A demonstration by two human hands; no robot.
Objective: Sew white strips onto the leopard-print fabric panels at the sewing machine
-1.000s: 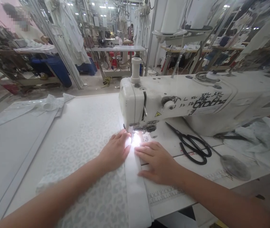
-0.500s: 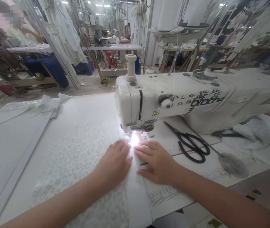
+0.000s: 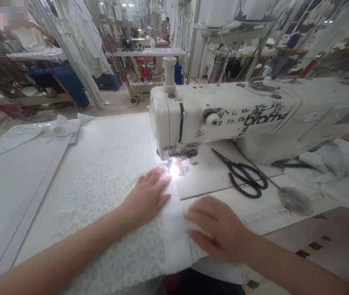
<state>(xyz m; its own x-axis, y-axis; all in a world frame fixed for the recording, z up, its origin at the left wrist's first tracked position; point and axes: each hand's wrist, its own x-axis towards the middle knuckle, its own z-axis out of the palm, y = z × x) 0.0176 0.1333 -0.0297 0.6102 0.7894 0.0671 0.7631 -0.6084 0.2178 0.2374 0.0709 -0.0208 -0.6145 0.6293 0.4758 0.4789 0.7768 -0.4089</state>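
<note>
My left hand (image 3: 145,196) lies on pale leopard-print fabric (image 3: 100,184), fingers stretched out and pressing its edge just before the lit needle area. A plain white strip (image 3: 176,237) runs from under the presser foot toward me along the fabric's right side. The white sewing machine (image 3: 199,119) stands above it; glare hides the needle. Beside the strip's right edge is my right hand (image 3: 220,229), blurred, with a gap between thumb and bent fingers and nothing visible held. Whether it touches the strip I cannot tell.
Black scissors (image 3: 245,176) lie right of the needle on the machine bed. Near them are a flat round disc on a rod (image 3: 295,200) and crumpled pale fabric (image 3: 331,172). More fabric (image 3: 48,129) lies at the far left. A co-worker (image 3: 30,35) sits behind.
My right hand has left its place beside the needle and come back toward me along the strip. The left hand stays on the fabric. The strip's near end now shows; the view has shifted slightly.
</note>
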